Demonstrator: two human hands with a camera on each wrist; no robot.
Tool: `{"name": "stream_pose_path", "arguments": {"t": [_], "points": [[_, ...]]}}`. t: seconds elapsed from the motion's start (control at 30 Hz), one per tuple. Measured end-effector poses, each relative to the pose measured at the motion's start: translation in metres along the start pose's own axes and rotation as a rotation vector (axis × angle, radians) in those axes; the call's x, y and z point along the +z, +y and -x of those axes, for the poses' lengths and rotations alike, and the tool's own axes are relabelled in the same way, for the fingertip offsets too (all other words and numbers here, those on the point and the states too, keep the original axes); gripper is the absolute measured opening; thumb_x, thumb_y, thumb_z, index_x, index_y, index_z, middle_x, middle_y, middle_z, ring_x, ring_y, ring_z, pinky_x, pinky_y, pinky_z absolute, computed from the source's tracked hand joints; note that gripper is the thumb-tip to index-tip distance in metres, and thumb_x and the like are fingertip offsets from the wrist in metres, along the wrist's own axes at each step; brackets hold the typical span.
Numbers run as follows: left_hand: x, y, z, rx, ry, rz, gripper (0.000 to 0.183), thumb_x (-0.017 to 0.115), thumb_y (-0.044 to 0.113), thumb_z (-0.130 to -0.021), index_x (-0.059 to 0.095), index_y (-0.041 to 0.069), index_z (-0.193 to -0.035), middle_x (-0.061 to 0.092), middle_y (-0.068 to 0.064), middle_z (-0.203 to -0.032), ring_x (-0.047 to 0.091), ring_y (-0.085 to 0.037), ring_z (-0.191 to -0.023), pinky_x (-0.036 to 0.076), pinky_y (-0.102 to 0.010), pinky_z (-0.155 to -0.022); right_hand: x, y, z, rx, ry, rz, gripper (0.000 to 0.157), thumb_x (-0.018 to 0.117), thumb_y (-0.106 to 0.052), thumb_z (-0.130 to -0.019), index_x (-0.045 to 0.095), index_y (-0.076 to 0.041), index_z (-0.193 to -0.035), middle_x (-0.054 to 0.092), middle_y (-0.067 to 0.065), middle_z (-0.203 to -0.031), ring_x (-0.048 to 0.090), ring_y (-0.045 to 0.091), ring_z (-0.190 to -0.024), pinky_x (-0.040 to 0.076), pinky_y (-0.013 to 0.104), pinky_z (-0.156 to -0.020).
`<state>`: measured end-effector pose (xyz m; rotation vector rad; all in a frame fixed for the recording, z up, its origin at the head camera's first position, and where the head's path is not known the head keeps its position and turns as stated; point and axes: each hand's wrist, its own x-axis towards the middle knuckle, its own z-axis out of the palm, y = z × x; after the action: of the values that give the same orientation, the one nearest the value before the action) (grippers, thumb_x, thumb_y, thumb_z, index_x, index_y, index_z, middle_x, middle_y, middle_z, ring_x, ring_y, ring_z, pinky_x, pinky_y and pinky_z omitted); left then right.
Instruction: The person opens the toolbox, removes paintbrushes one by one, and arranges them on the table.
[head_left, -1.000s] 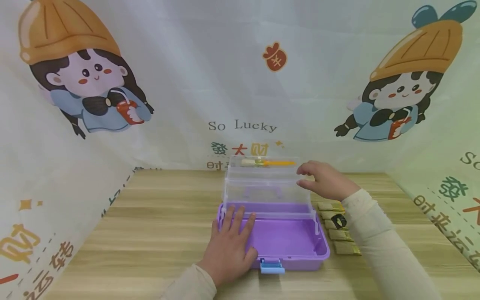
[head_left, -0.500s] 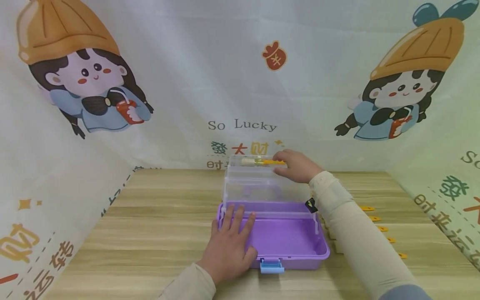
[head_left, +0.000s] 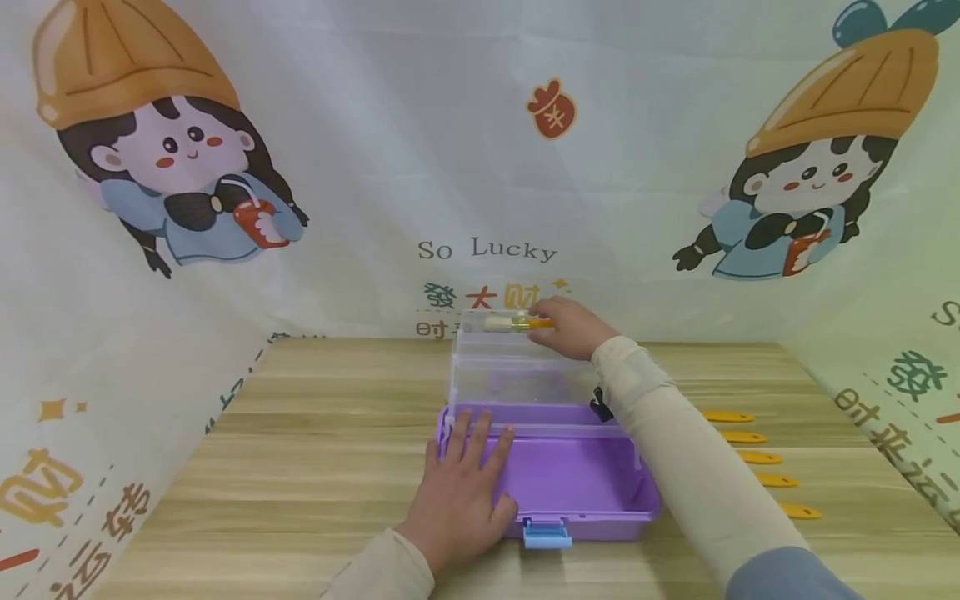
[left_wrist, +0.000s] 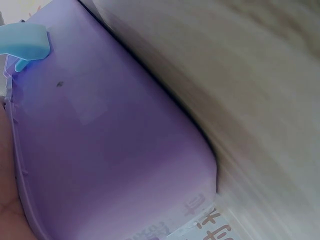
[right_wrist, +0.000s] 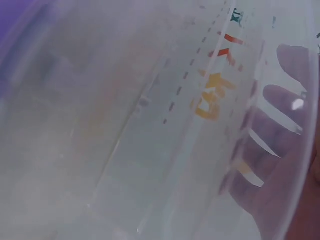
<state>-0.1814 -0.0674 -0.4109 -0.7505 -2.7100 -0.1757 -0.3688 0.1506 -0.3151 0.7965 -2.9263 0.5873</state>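
A purple plastic box (head_left: 570, 479) stands open on the table with its clear tiered trays (head_left: 487, 379) raised at the back. A paintbrush (head_left: 498, 323) with pale bristles and an orange handle lies along the top tray. My right hand (head_left: 573, 329) has its thumb and curved fingers on either side of that handle, partly hiding it; in the right wrist view the hand (right_wrist: 280, 145) shows through clear plastic. My left hand (head_left: 459, 500) rests with spread fingers over the box's front left corner. The box's pale blue latch (head_left: 547, 533) hangs open.
Several orange handles (head_left: 798, 511) lie in a row on the table right of the box, their other ends behind my right forearm. A printed cloth (head_left: 360, 208) surrounds the wooden table (head_left: 315, 450) at the back and sides.
My right hand has moved left from the tray's right end onto the paintbrush handle. Its forearm has uncovered the orange handles. My left hand, the box and the paintbrush have stayed put.
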Motion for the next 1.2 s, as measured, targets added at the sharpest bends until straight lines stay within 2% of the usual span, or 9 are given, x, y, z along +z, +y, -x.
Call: {"name": "stream_pose_path", "arguments": {"t": [0.2,0.47,0.67,0.93,1.2], "points": [[0.0,0.001,0.001,0.006,0.008,-0.009,0.07,0.051,0.043,-0.092,0.038,0.014,-0.154,0.028,-0.019,-0.159,0.018,-0.042,-0.147,0.025,-0.071,-0.105,0.009,-0.003,-0.005,0.003,0.013,0.001,0.047,0.063,-0.03,-0.096,0.058,-0.002,-0.133,0.059,0.018,-0.132,0.054,0.035,-0.122,0.04,0.048,-0.106],[0.0,0.002,0.001,0.004,0.015,-0.008,0.07,0.051,0.043,-0.092,0.039,0.014,-0.154,0.028,-0.018,-0.158,0.018,-0.041,-0.147,0.026,-0.071,-0.105,0.017,-0.002,-0.008,0.035,0.009,0.098,0.054,0.061,-0.034,-0.094,0.056,0.0,-0.137,0.056,0.02,-0.129,0.052,0.038,-0.119,0.041,0.05,-0.103],[0.0,0.002,-0.001,0.009,0.031,-0.009,0.069,0.051,0.043,-0.091,0.04,0.014,-0.153,0.03,-0.018,-0.158,0.019,-0.041,-0.146,0.026,-0.07,-0.105,0.02,-0.001,-0.01,0.038,0.026,0.114,0.044,0.061,-0.031,-0.092,0.065,-0.002,-0.124,0.059,0.016,-0.118,0.055,0.034,-0.108,0.045,0.048,-0.096],[-0.001,0.001,-0.001,-0.004,0.019,0.009,0.069,0.052,0.042,-0.091,0.04,0.014,-0.153,0.03,-0.018,-0.158,0.02,-0.041,-0.146,0.026,-0.071,-0.104,0.021,-0.002,-0.009,0.001,0.051,0.098,0.026,0.067,-0.027,-0.089,0.065,-0.004,-0.101,0.061,0.007,-0.092,0.057,0.025,-0.086,0.049,0.042,-0.081],[-0.001,0.001,-0.001,-0.009,0.001,0.022,0.069,0.051,0.042,-0.091,0.04,0.014,-0.153,0.029,-0.018,-0.158,0.018,-0.041,-0.147,0.026,-0.071,-0.104,0.021,-0.001,-0.011,0.009,0.026,0.098,0.025,0.068,-0.028,-0.09,0.065,-0.005,-0.101,0.06,0.005,-0.09,0.056,0.021,-0.081,0.049,0.039,-0.078]]}}
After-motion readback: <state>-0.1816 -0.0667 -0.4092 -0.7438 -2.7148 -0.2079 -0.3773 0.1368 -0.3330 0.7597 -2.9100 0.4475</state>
